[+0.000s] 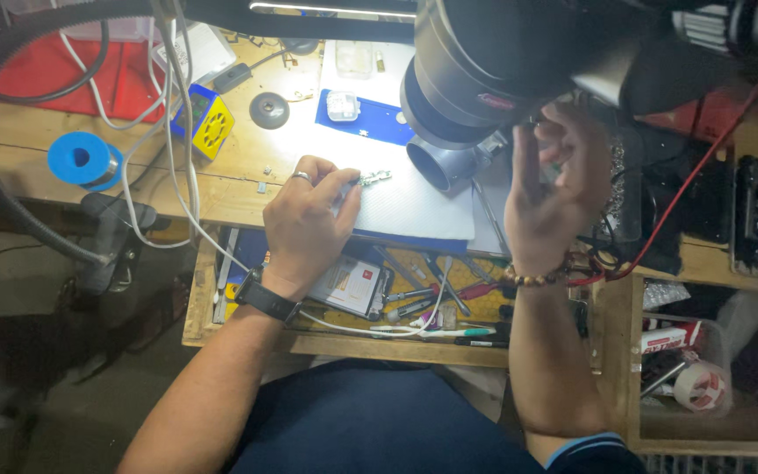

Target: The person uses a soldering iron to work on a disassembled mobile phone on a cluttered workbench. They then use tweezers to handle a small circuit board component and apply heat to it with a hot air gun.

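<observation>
Left hand (307, 219) pinching small metal part (375, 178) at fingertips, pressed onto grey mat (414, 206) on desk (239, 171). Right hand (550, 184) raised beside microscope (475, 79), fingers curled, holding nothing visible.

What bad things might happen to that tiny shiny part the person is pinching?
1. The small silvery metal part is pinched only at the left hand fingertips, so it might slip and drop into the cluttered open wooden drawer below.
2. The right hand is raised close to the big grey microscope head; it may bump it.
3. White cables trail beside the left hand and might snag.
</observation>
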`<state>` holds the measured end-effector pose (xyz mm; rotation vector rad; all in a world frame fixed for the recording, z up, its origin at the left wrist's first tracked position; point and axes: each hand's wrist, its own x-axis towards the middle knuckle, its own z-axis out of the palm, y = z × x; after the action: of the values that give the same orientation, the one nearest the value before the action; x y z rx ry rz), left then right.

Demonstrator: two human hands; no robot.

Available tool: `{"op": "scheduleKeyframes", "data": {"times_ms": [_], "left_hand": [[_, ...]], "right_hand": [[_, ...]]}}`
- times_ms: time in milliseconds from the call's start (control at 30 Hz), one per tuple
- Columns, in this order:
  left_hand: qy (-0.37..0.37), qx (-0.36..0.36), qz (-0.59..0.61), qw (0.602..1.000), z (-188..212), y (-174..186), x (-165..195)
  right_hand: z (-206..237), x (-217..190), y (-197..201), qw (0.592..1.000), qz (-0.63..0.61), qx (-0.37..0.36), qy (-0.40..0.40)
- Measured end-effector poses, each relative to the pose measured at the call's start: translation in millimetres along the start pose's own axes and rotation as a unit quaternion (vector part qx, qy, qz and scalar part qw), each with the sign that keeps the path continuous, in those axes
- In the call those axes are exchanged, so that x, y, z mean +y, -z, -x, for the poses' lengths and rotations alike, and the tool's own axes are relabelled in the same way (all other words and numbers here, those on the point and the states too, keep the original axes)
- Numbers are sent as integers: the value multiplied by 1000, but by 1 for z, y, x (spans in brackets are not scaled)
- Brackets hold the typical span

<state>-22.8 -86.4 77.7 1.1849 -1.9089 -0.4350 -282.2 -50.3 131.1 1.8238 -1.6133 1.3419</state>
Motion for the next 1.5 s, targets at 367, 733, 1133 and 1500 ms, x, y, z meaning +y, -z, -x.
{"op": "scheduleKeyframes", "data": {"times_ms": [367, 733, 1133, 1500], "left_hand": [[-1, 9, 5, 1000, 5, 1, -7], [9, 7, 20, 1000, 6, 2, -12], [-14, 27, 4, 1000, 7, 1, -11], [-25, 33, -11, 999, 4, 1, -5]], "right_hand": [[-10, 2, -11, 999, 25, -34, -8], [-8, 6, -16, 999, 30, -35, 15], [-10, 10, -13, 996, 66, -52, 35], [-17, 13, -9, 995, 58, -65, 38]]}}
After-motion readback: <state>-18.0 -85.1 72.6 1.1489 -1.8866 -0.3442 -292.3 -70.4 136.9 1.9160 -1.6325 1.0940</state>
